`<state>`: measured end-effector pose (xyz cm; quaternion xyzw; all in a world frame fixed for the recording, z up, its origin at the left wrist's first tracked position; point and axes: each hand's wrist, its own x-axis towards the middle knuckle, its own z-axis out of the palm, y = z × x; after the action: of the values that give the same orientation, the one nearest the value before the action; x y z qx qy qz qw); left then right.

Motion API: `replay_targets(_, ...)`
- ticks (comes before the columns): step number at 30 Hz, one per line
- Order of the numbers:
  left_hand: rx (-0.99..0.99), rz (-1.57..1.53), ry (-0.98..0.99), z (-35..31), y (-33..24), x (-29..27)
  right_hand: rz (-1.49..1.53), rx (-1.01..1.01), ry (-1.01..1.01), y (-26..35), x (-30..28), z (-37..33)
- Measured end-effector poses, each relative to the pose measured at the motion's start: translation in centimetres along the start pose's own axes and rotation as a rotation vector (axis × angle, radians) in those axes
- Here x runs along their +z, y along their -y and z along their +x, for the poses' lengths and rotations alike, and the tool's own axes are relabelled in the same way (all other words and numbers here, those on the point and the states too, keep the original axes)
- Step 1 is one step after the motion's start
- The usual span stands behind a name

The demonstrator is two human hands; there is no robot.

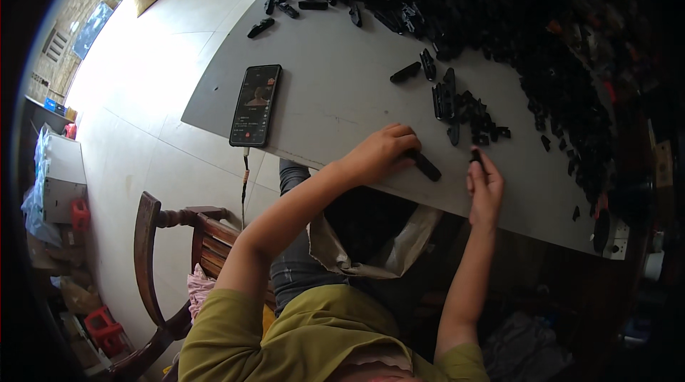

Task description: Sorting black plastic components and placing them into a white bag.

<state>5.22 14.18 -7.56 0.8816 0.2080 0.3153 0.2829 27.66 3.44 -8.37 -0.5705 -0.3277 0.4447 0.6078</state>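
Just inside the table's near edge, my left hand [382, 154] has its fingers closed around a long black plastic piece [429, 167], which sticks out to the right. Over to its right, my right hand [486, 193] pinches a small black part [476, 157] between thumb and fingers; its exact shape is too small to make out. Beyond the hands lies a cluster of long black plastic pieces [444, 100]. Beside that cluster is a loose group of small black parts [481, 121]. Another long piece [406, 72] rests slightly farther off.
Black parts form a large heap [564, 89] along the table's far and right sides. A phone [255, 107] with a lit screen and a cable [245, 179] lies at the left. Below the table edge [457, 212] hangs an open sack [385, 264]. A wooden chair [148, 239] stands left.
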Motion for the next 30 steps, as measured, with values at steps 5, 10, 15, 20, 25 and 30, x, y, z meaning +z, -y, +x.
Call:
replay_targets(5,-0.04,-0.196,0.068,-0.6,0.5,0.1,-0.874,-0.648,0.125,0.7,4.4,-1.2)
replay_targets(10,-0.087,-0.183,0.098,-0.7,0.4,-0.5,-0.874,-0.534,0.168,1.8,3.7,-1.8)
replay_targets(15,-0.04,-0.201,0.081,-0.6,0.5,-0.6,-0.982,-0.562,0.188,2.5,2.2,-1.9)
replay_targets(20,0.018,-0.259,0.115,0.1,0.4,-0.2,-0.899,-0.604,0.255,1.5,2.7,-0.9)
replay_targets(25,0.049,-0.182,0.221,0.2,0.2,-0.6,-0.616,-0.455,0.234,1.4,2.0,0.5)
replay_targets(30,0.117,0.287,0.041,5.0,-1.0,2.3,-1.03,-0.736,-0.138,1.2,-0.8,4.3)
